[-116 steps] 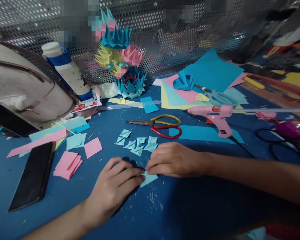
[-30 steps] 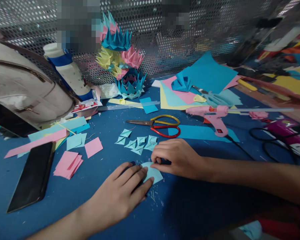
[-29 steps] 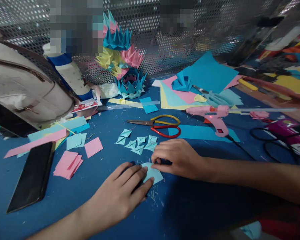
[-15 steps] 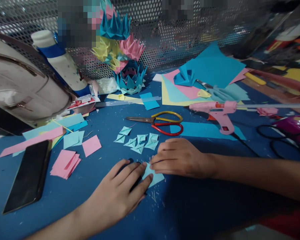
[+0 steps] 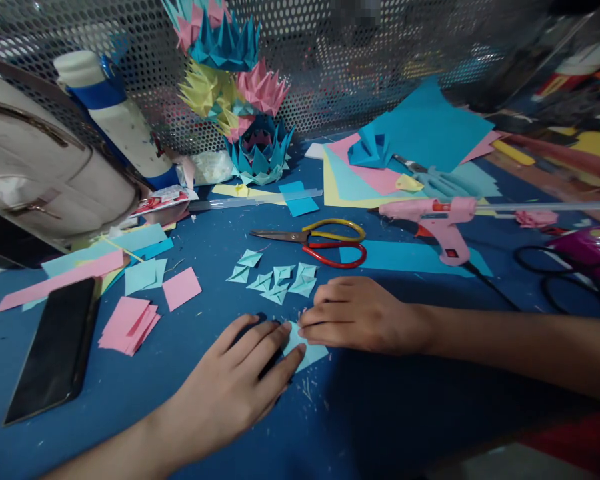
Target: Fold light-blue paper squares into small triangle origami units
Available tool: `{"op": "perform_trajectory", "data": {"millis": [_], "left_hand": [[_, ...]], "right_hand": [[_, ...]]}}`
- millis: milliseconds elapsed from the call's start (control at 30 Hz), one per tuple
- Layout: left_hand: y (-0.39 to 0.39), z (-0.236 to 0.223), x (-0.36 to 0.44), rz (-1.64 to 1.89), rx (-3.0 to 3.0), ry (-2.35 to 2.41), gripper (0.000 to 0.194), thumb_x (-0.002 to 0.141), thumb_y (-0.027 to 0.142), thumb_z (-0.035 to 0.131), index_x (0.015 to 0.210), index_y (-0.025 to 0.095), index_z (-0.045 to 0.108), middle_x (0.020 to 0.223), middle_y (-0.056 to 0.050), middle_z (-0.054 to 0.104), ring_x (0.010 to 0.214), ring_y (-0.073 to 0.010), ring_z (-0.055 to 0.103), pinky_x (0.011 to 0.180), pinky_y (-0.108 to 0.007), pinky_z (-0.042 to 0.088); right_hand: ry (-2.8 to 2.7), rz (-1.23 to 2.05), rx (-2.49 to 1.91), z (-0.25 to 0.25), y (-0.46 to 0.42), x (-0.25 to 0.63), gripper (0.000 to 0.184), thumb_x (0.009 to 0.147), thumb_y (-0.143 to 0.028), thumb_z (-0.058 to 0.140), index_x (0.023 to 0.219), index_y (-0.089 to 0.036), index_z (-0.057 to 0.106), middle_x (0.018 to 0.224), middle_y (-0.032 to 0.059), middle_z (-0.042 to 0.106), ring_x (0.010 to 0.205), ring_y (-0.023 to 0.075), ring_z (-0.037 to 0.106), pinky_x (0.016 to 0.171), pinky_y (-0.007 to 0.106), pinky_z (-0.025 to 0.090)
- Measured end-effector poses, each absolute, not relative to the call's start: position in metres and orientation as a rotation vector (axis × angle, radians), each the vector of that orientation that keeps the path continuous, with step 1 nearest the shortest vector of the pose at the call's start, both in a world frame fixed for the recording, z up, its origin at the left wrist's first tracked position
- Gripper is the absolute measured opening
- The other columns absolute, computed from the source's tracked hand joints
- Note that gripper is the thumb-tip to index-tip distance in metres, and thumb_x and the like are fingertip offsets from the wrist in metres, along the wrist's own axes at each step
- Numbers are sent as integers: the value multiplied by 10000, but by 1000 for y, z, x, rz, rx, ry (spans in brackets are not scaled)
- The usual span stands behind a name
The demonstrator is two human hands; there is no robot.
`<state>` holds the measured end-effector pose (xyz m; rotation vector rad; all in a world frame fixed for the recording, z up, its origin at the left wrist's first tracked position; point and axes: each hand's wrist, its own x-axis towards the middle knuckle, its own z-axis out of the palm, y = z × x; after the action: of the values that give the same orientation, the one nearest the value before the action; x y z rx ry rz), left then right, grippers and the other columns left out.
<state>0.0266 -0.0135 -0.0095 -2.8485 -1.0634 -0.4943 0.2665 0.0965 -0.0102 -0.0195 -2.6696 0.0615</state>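
A small light-blue paper square (image 5: pixel 307 357) lies flat on the blue table between my two hands. My left hand (image 5: pixel 240 377) rests with its fingers spread, thumb and a fingertip touching the paper's left side. Closed fingers of my right hand (image 5: pixel 363 317) press together at the paper's upper right edge; their tips partly hide it. Just beyond sit several small folded light-blue paper pieces (image 5: pixel 275 292). Scissors (image 5: pixel 307 237) with one yellow and one red handle lie behind those pieces.
To the left are a phone (image 5: pixel 55 350), pink paper squares (image 5: pixel 127 327) and paper strips (image 5: pixel 80 263). A bottle (image 5: pixel 115 120) and a bag (image 5: pixel 45 160) stand behind. Folded paper flowers (image 5: pixel 260 150) rise at the back. A pink glue gun (image 5: pixel 437 220) lies right, near coloured sheets (image 5: pixel 430 133).
The view has shifted very slightly. Both hands keep nearly the same place on the light-blue paper, and nothing else has visibly moved.
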Motion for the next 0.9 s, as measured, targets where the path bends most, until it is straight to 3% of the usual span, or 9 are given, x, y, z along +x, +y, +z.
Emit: {"op": "perform_trajectory", "data": {"millis": [367, 600, 767, 900], "left_hand": [[-14, -10, 27, -462, -2862, -1062, 340, 1036, 209, 421, 1318, 138, 597, 1234, -93, 668, 1136, -251, 583, 1047, -455, 333], [-13, -7, 27, -467, -2874, -1080, 356, 1016, 175, 421, 1331, 122, 579, 1219, -104, 652, 1121, -255, 569, 1017, -466, 395], [-12, -5, 28, -523, -2884, -1132, 365, 965, 127, 450, 1297, 117, 601, 1135, -147, 609, 1090, -290, 549, 947, -487, 471], [-13, -5, 28, -536, -2894, -1130, 375, 940, 94, 455, 1282, 105, 609, 1117, -153, 578, 1068, -297, 530, 932, -501, 486]], "right_hand": [[-2679, 45, -32, -11, 95, 266, 190, 1019, -156, 481, 973, -200, 660, 1046, -26, 716, 877, 130, 555, 729, 299, 437], [-2671, 32, -34, -9, 95, 265, 234, 1024, -153, 460, 940, -211, 671, 1036, -16, 707, 852, 123, 553, 715, 287, 437], [-2671, 95, -136, -11, 92, 263, 232, 1012, -311, 526, 895, -206, 697, 1008, 0, 697, 868, 143, 553, 770, 295, 436], [-2713, 133, -239, -13, 91, 260, 246, 1021, -359, 502, 988, -234, 711, 958, 16, 661, 829, 150, 511, 725, 297, 387]]}}
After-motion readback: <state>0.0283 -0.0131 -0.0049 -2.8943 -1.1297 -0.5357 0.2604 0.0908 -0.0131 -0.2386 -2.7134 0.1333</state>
